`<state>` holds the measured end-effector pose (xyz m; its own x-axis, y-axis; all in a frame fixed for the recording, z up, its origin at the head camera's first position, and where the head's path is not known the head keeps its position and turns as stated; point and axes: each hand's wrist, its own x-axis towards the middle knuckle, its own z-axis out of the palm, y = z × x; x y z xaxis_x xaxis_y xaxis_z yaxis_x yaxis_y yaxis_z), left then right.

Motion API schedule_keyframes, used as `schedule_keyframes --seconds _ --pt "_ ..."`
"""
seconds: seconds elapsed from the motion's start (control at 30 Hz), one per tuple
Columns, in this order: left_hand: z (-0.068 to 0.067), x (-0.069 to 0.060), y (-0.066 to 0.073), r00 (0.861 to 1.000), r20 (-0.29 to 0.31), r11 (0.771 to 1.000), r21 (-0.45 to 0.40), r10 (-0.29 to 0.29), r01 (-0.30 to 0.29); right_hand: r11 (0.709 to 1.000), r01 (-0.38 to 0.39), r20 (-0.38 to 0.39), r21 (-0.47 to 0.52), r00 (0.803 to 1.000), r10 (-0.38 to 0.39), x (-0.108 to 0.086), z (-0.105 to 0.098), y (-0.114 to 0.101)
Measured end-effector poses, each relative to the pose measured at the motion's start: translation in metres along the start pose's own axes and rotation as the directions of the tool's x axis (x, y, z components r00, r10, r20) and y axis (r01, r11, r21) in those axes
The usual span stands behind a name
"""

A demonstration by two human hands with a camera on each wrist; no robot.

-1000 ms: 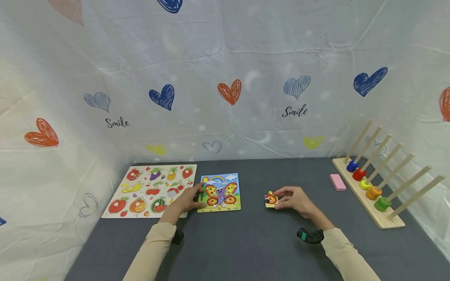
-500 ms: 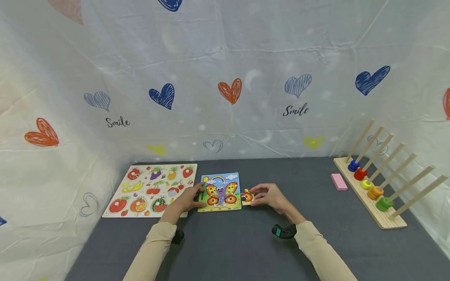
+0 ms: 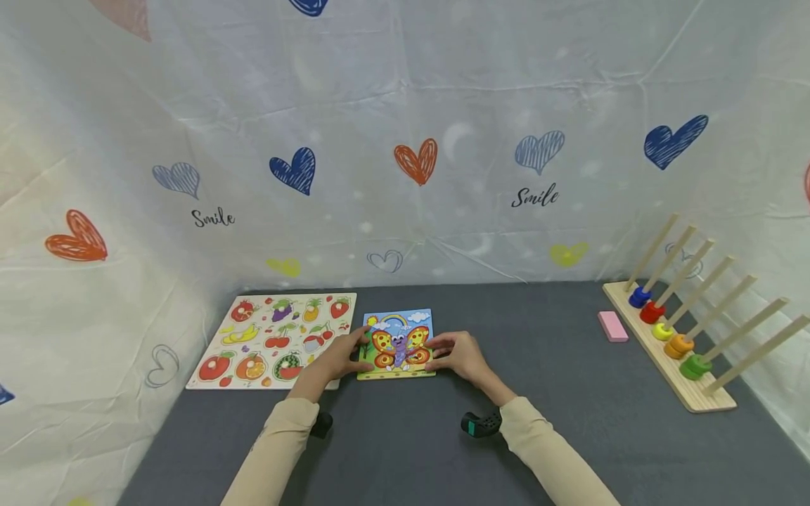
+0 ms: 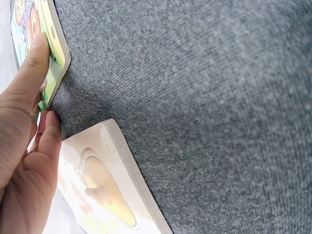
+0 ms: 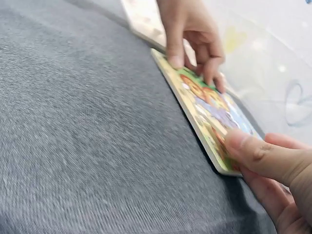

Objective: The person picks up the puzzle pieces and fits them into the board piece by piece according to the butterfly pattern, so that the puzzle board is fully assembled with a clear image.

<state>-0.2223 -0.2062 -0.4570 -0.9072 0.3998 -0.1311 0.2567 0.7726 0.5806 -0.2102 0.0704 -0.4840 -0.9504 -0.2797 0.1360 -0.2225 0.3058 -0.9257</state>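
In the head view a butterfly puzzle (image 3: 395, 375) lies flat on the grey table, with blue sky and a rainbow along its top. My left hand (image 3: 334, 362) grips its left edge; in the left wrist view the thumb (image 4: 36, 61) presses on the picture and the fingers meet the board's side. At the puzzle's lower right, my right hand (image 3: 460, 355) pinches a small puzzle piece (image 3: 418, 357) with an orange wing pattern, over the board. The right wrist view shows the thumb (image 5: 243, 146) on top; the fingers partly hide the piece there.
A fruit puzzle board (image 3: 262, 341) lies close by on the left, partly under the left forearm. To the far right stand a pink block (image 3: 612, 327) and a wooden peg rack (image 3: 702, 397) with coloured rings. A heart-printed curtain (image 3: 468, 232) hangs behind the table.
My right hand has carried the puzzle piece leftward from the table on the right to the lower right of the butterfly puzzle. The left hand keeps its grip on the board.
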Motion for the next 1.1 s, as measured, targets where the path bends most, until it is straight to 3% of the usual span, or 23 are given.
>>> schedule_keyframes --seconds 0.13,0.3,0.5,0.7,0.87,0.97,1.1 --pt "-0.002 -0.001 0.000 1.000 0.000 1.000 0.000 -0.001 0.001 0.996 0.039 -0.041 -0.084 0.998 -0.043 0.003 0.007 -0.005" --pt "-0.002 -0.001 -0.001 1.000 -0.008 1.000 -0.001 -0.015 0.015 0.982 0.016 -0.016 -0.188 1.000 -0.019 0.008 0.013 -0.012" --pt "0.001 -0.001 0.000 1.000 0.005 1.000 -0.005 0.018 -0.018 0.952 0.013 -0.009 -0.306 1.000 -0.017 0.007 0.014 -0.018" --pt "-0.001 -0.002 -0.002 1.000 0.000 1.000 -0.006 -0.017 0.017 0.945 0.055 0.039 -0.323 0.998 -0.045 0.007 0.014 -0.025" --pt "-0.003 -0.004 -0.002 1.000 -0.001 1.000 0.002 -0.007 0.007 0.947 0.072 0.070 -0.314 0.996 -0.052 0.008 0.013 -0.025" --pt "-0.003 -0.006 -0.002 1.000 0.000 1.000 0.004 0.007 -0.007 0.952 0.046 0.051 -0.301 0.998 -0.033 0.007 0.012 -0.026" --pt "-0.003 -0.008 -0.003 1.000 -0.004 1.000 0.005 0.021 -0.021 0.977 0.034 -0.007 -0.209 0.999 -0.036 0.007 0.015 -0.025"
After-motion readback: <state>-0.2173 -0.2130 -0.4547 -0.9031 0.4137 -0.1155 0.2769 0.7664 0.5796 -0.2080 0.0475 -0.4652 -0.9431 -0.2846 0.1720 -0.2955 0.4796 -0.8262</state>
